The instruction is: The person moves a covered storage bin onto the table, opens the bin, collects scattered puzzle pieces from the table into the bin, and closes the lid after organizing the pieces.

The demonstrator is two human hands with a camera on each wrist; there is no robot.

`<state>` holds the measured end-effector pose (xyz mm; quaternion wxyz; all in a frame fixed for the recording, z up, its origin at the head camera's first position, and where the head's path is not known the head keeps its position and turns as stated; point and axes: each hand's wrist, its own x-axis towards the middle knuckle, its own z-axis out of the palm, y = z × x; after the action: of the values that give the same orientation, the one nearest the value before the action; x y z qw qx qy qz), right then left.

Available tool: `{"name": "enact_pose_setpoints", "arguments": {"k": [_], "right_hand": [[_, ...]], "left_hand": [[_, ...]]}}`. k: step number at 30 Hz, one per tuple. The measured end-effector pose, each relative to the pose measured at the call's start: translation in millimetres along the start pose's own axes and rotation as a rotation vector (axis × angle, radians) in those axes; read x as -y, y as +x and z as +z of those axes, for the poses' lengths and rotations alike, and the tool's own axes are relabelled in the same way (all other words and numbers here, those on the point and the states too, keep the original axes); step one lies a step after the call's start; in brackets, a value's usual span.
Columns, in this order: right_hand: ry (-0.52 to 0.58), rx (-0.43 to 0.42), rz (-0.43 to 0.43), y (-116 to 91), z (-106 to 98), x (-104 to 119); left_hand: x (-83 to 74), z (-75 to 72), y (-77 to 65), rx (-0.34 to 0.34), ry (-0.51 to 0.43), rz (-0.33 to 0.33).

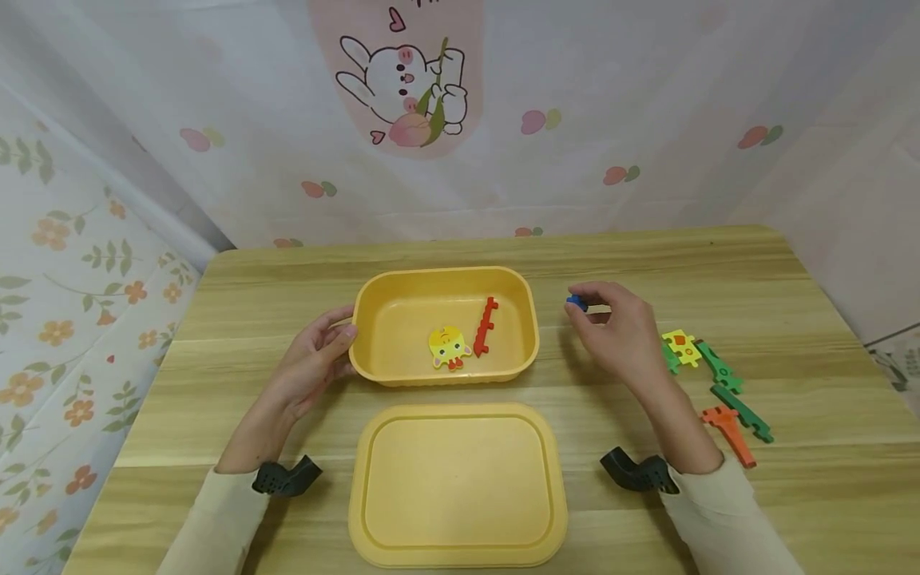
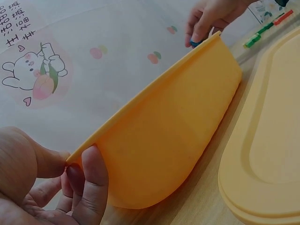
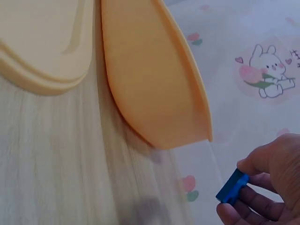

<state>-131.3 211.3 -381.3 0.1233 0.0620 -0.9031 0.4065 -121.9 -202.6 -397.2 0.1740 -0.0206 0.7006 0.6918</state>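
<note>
A yellow plastic box (image 1: 402, 371) stands on the table, its left rim pinched between the thumb and fingers of my left hand (image 1: 316, 351). Inside it lie a yellow giraffe-head puzzle piece (image 1: 449, 346) and a long red puzzle piece (image 1: 485, 327). My right hand (image 1: 614, 331) pinches a small blue puzzle piece (image 3: 233, 186) between thumb and fingers, just right of the box and apart from it. The left wrist view (image 2: 89, 183) also shows the left thumb and fingers on the rim.
A pale yellow lid (image 1: 460, 479) lies flat in front of the box. Right of my right forearm are a yellow piece (image 1: 681, 348), a green piece (image 1: 720, 367), a dark green piece (image 1: 743, 414) and an orange piece (image 1: 731, 434). A printed curtain (image 1: 575, 144) hangs behind the table.
</note>
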Motion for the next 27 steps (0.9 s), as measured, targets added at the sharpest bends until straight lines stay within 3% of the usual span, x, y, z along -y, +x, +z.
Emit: {"name": "enact_pose_setpoints", "arguments": {"k": [27], "right_hand": [[0.155,-0.032,0.042,10.8,2.2,10.3]], "left_hand": [[0.2,-0.5,-1.2,-0.014,0.001,-0.008]]}}
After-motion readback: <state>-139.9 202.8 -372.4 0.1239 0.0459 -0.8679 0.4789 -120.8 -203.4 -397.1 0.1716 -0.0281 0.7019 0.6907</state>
